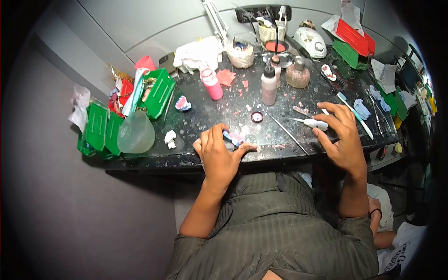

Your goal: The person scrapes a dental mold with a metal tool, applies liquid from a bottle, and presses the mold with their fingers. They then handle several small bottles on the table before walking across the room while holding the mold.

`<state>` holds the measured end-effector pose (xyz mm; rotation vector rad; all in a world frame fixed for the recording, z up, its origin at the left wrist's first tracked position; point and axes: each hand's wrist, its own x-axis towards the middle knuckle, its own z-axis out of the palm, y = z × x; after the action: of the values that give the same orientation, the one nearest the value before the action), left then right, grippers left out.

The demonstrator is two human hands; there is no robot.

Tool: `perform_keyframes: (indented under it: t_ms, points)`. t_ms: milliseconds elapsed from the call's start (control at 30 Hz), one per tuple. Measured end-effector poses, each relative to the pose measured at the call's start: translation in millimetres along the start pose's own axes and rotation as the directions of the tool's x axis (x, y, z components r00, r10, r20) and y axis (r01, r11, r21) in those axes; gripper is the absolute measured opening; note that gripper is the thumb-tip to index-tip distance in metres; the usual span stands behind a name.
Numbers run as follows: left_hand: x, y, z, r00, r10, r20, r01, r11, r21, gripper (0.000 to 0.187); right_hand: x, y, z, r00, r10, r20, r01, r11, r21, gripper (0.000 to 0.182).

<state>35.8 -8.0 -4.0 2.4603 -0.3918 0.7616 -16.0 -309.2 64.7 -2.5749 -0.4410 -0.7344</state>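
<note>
Near the front edge of the black table, my left hand [218,151] rests with its fingers and thumb spread around a small blue and pink dental model [233,137]; whether it grips the model cannot be made out. My right hand [343,135] is bent over a small white tube with a thin nozzle [313,123], thumb and fingers on its wide end. The nozzle points left. A thin metal tool [289,135] lies between my hands, and a small round dark-rimmed dish [256,117] sits just behind it.
Green bins [161,93] and a translucent bowl [136,133] stand at the left. Farther back are a pink jar [212,86], a dropper bottle [269,88] and a glass jar [297,74]. A toothbrush [357,114] lies right. Another person's arm [374,214] shows lower right.
</note>
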Motion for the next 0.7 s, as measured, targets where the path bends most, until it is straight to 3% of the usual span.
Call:
perform_keyframes:
  t_ms: [100,600,700]
  points:
    - [8.0,-4.2,1.4,0.998,-0.026,0.062,0.025,1.0,0.009,0.07,-1.3,3.1,-3.2,1.0,-0.005,-0.022,0.005,1.0,0.005,0.024]
    - [-17.9,-12.8,-18.8,1.0,0.014,0.015,-0.014,1.0,-0.009,0.077,-8.9,5.8,-17.2,0.999,0.013,-0.034,-0.012,0.999,0.045,0.024]
    - [-21.9,-22.4,-33.7,0.998,0.03,0.046,-0.026,0.997,-0.079,0.076,-10.2,7.2,-18.5,0.999,-0.005,-0.036,0.007,0.998,0.055,0.024]
